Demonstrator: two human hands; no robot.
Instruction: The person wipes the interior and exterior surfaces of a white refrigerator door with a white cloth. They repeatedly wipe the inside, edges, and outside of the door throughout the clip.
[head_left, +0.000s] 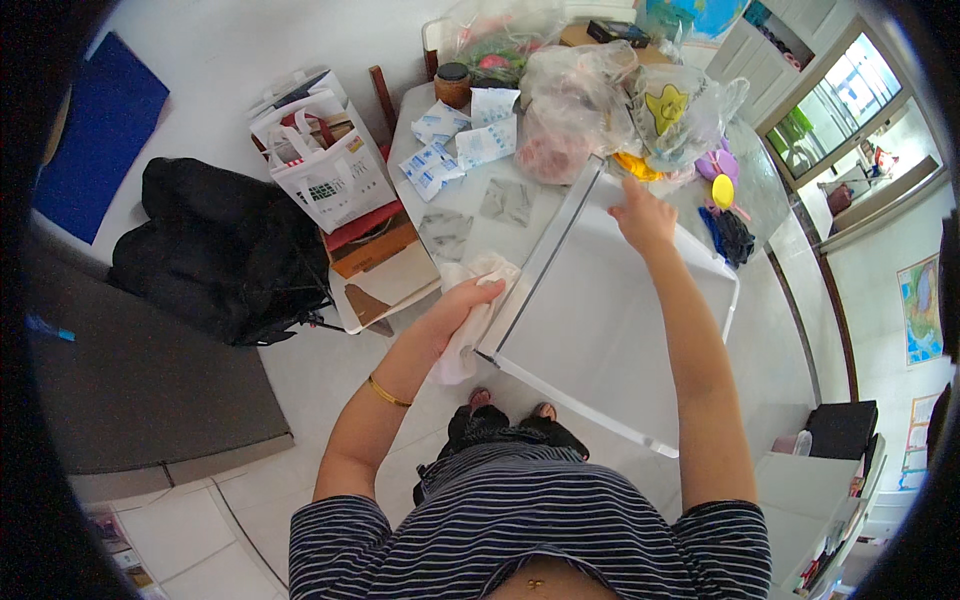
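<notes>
A white plastic drawer (600, 300) with a clear front strip lies tilted across the edge of a marble-look table (551, 206). My left hand (469, 300) grips a pale cloth (480, 322) against the drawer's front panel, near its lower left corner. Over the far end of the same panel is my right hand (643, 214), its fingers bent at the drawer's upper rim; whether they close on the rim cannot be told. Beyond the panel, several white and blue ice packs (487, 142) lie on the table beside a jar with a black lid (452, 84).
Plastic bags (577, 105) crowd the back of the table, with a yellow scoop (722, 191) and dark cloth (731, 234) at its right. To the left stand paper bags (330, 169) and a chair under black clothing (225, 255). A grey sofa-like surface (150, 375) is farther left.
</notes>
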